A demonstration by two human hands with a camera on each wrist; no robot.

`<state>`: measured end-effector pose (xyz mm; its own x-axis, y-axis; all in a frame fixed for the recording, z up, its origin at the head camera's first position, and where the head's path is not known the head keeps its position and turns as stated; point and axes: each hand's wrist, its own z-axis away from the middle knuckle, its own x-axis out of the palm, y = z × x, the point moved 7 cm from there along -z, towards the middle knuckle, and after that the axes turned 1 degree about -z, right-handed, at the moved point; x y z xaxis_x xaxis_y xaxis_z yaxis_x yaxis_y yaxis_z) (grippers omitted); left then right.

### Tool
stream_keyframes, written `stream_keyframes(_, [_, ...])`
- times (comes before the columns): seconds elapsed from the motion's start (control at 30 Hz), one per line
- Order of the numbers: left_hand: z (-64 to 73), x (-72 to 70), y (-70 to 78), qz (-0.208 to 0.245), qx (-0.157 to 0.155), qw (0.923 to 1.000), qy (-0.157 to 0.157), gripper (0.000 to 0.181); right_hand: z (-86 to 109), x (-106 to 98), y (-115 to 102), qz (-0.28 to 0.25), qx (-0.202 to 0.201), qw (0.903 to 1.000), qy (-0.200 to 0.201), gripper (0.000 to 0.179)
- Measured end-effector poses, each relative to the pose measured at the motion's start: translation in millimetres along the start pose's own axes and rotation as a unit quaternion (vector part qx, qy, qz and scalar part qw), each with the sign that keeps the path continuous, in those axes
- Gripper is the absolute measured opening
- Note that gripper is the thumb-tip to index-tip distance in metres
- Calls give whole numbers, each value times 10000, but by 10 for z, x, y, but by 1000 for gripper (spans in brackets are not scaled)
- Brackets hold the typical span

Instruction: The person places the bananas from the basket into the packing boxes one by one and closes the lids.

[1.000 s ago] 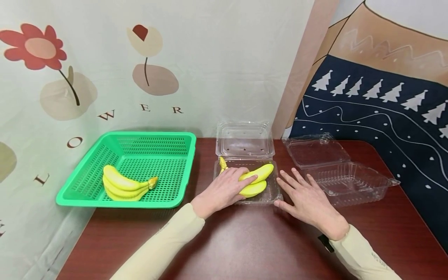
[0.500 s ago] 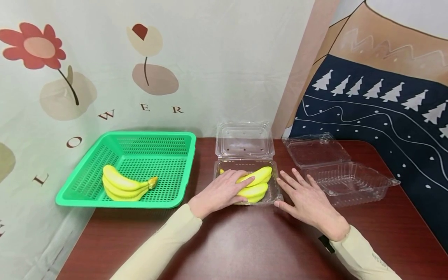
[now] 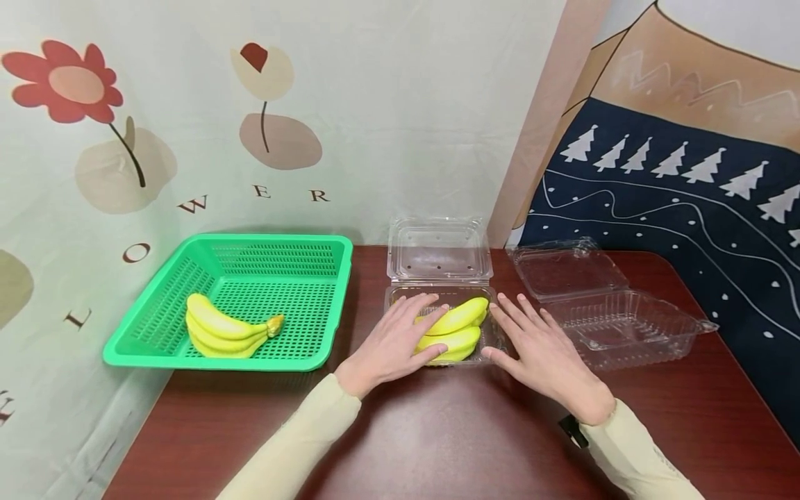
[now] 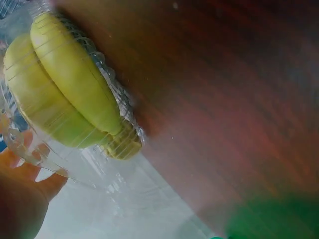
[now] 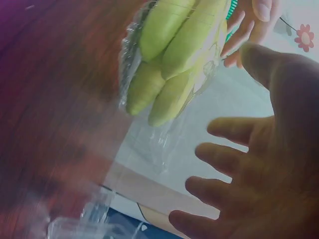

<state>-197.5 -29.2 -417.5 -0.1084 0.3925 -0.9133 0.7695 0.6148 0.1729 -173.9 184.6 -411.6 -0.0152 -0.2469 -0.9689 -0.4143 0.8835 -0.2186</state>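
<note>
Yellow bananas (image 3: 459,321) lie in a clear plastic clamshell box (image 3: 494,340) whose lid (image 3: 439,251) stands raised behind it. My left hand (image 3: 389,342) is at the box's left side, fingers extended over the stem end of the fruit and hiding it in the head view. At the opposite side, my right hand (image 3: 542,351) spreads its fingers close to the box wall, holding nothing. Through the clear wall, the left wrist view shows bananas (image 4: 75,82) with a brownish stem. Banana tips (image 5: 167,97) appear in the right wrist view, the right fingers apart from them.
A green plastic basket (image 3: 340,298) on the left holds another bunch of bananas (image 3: 228,332). On the right stands a second clear clamshell box (image 3: 625,333), its lid folded back. A printed cloth (image 3: 375,104) hangs behind the brown table (image 3: 425,437).
The bananas under my left hand have settled lower in the box. That hand has loosened and drawn slightly left off them. My right hand has shifted a little left.
</note>
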Motion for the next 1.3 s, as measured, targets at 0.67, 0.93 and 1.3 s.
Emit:
stream_keyframes(0.67, [143,-190,-372,1206,-1738,9637,1631,77,-359,43,53,-1621,396,9845,533,83])
stream_keyframes(0.93, [194,-104,-535,2034,-2521,9341,1502,69,-465,91,137,-2256,657,9707,515,82])
stream_keyframes(1.3, [175,-74,-705,2900,-3102,8906,1630,64,-613,157,273,-3004,859,9480,608,75])
